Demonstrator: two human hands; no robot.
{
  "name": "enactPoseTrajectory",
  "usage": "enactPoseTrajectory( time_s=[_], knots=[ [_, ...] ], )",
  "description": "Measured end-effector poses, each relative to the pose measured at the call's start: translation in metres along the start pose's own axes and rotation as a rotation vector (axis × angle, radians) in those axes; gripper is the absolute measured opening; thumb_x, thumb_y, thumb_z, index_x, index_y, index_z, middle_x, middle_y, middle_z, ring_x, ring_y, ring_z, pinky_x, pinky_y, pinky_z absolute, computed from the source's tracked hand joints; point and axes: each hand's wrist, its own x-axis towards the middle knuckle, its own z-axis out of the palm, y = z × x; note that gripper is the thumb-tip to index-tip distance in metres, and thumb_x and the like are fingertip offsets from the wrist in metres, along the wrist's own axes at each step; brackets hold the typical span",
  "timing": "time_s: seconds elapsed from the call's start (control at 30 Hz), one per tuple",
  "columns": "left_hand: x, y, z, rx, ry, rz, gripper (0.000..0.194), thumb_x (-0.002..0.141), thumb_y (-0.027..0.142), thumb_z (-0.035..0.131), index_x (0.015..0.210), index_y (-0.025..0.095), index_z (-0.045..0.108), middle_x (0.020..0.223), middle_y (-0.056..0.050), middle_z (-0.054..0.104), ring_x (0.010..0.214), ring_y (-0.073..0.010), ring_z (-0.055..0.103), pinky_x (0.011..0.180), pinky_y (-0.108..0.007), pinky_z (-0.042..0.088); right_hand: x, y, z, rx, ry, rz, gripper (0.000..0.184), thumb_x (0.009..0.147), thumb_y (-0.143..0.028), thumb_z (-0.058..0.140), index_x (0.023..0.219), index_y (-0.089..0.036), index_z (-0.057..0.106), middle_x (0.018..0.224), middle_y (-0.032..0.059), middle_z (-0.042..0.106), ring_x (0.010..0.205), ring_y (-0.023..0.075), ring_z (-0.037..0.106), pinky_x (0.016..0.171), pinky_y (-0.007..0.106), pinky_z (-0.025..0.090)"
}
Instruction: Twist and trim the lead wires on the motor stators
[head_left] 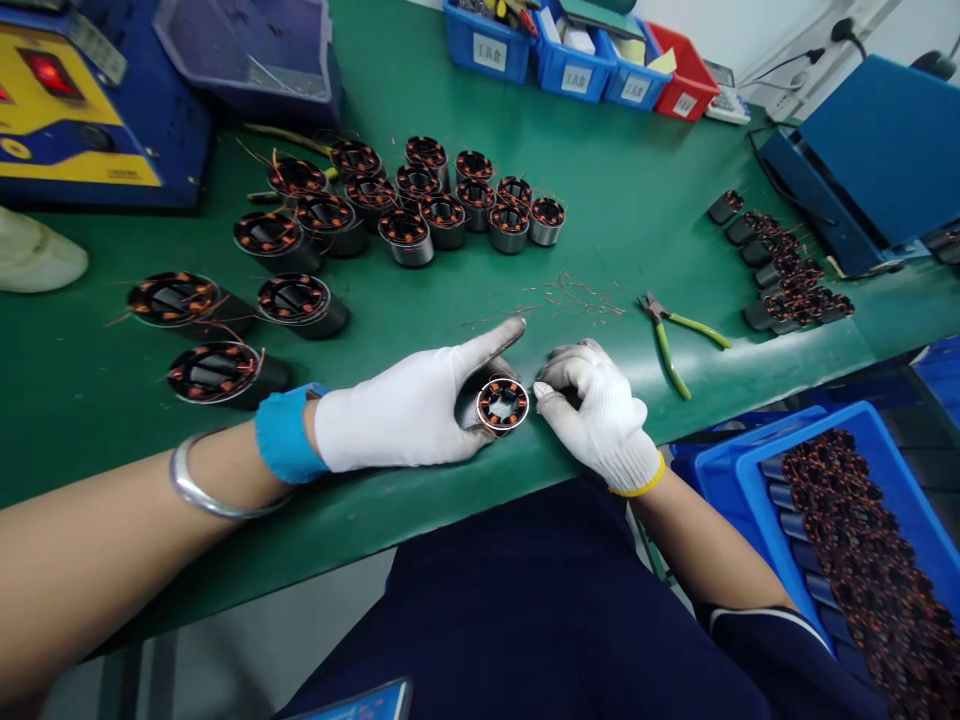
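Observation:
My left hand [416, 410], in a white glove, is wrapped round a motor stator [484, 405] near the front of the green table. The stator's open end faces up, showing copper windings inside a metal ring. Just right of it is my gloved right hand [600, 410], thumb and forefinger pinched together close to the stator's rim. Whatever lies between those fingertips is too small to make out. Beyond both hands, copper wire clippings [577, 298] lie scattered. Green-handled cutting pliers [664, 330] rest on the table to the right, jaws pointing away from me.
Several stators [405, 235] stand at the back left, with another group [784, 265] at the right. A blue crate [739, 480] full of stators sits low at my right. Small bins [487, 45] line the back. A blue-and-yellow machine [176, 130] occupies the left corner.

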Motion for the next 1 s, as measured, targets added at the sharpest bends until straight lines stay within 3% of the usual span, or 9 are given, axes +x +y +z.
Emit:
enactPoseTrajectory(
  time_s=[0.17,0.23,0.33,0.4,0.5,0.63,0.73,0.87,1.0],
  knots=[
    [-0.002,0.008,0.004,0.04,0.081,-0.017,0.11,0.062,0.033,0.068,0.153,0.008,0.013,0.137,-0.018,0.052,0.121,-0.0325,0.056,0.103,-0.042,0.047,0.0,-0.001,-0.001,0.023,0.002,0.001,0.009,0.084,-0.027,0.058,0.075,-0.024,0.056,0.087,0.0024,0.068,0.098,0.0217,0.063,0.113,0.049,0.032],
    [-0.001,0.013,0.008,0.021,0.151,-0.12,0.115,0.059,0.045,0.073,0.152,0.007,0.017,0.125,-0.015,0.059,0.109,-0.0308,0.062,0.095,-0.04,0.052,0.0,-0.004,-0.004,0.043,-0.002,0.005,0.003,0.084,-0.025,0.056,0.081,-0.024,0.058,0.09,0.0029,0.069,0.099,0.0215,0.063,0.113,0.048,0.031],
    [0.002,0.015,0.013,0.011,0.206,-0.233,0.107,0.065,0.054,0.07,0.151,0.011,0.024,0.102,-0.006,0.066,0.088,-0.024,0.067,0.082,-0.035,0.055,0.0,-0.01,-0.01,0.088,-0.053,0.006,0.025,0.085,-0.018,0.048,0.107,-0.02,0.059,0.108,0.0064,0.068,0.11,0.0203,0.061,0.116,0.048,0.027],
    [0.003,0.015,0.015,-0.003,0.219,-0.238,0.102,0.068,0.053,0.069,0.151,0.013,0.025,0.098,-0.005,0.066,0.085,-0.0223,0.067,0.08,-0.034,0.054,0.001,-0.012,-0.014,0.09,-0.144,-0.005,0.031,0.088,-0.019,0.046,0.117,-0.018,0.057,0.117,0.0085,0.066,0.119,0.0216,0.056,0.118,0.051,0.022],
    [0.002,0.015,0.015,-0.025,0.226,-0.23,0.103,0.066,0.053,0.07,0.15,0.012,0.025,0.098,-0.005,0.067,0.086,-0.0223,0.067,0.079,-0.032,0.054,0.005,-0.012,-0.017,0.082,-0.272,-0.023,0.02,0.09,-0.029,0.05,0.102,-0.019,0.062,0.105,0.0074,0.069,0.122,0.0248,0.055,0.119,0.056,0.016],
    [0.001,0.016,0.013,-0.029,0.201,-0.21,0.101,0.067,0.043,0.07,0.151,0.013,0.024,0.098,-0.004,0.069,0.087,-0.0217,0.067,0.077,-0.03,0.053,0.012,-0.006,-0.014,0.132,-0.288,0.013,0.014,0.091,-0.029,0.051,0.083,-0.02,0.059,0.09,0.0018,0.068,0.099,0.0194,0.064,0.119,0.053,0.016],
    [0.001,0.017,0.011,-0.045,0.177,-0.177,0.099,0.068,0.039,0.069,0.152,0.015,0.022,0.099,-0.003,0.069,0.087,-0.0208,0.068,0.079,-0.03,0.053,0.017,-0.005,-0.015,0.095,-0.25,0.046,0.015,0.09,-0.027,0.051,0.078,-0.021,0.059,0.083,-0.0006,0.067,0.091,0.0175,0.064,0.119,0.051,0.017],
    [0.001,0.016,0.008,-0.077,0.152,-0.179,0.104,0.066,0.036,0.071,0.153,0.014,0.018,0.101,-0.003,0.069,0.086,-0.0198,0.068,0.081,-0.03,0.053,0.026,-0.01,-0.026,-0.022,-0.417,0.03,0.015,0.086,-0.024,0.053,0.073,-0.018,0.06,0.074,-0.0013,0.063,0.079,0.0157,0.062,0.115,0.05,0.021],
    [-0.001,0.015,0.007,-0.09,0.128,-0.198,0.109,0.067,0.037,0.071,0.155,0.014,0.01,0.102,-0.003,0.069,0.089,-0.0213,0.068,0.082,-0.031,0.054,0.035,-0.02,-0.023,0.017,-0.375,0.092,0.021,0.084,-0.039,0.059,0.088,-0.018,0.064,0.089,0.0033,0.068,0.091,0.0205,0.062,0.112,0.052,0.023]
  ],
)
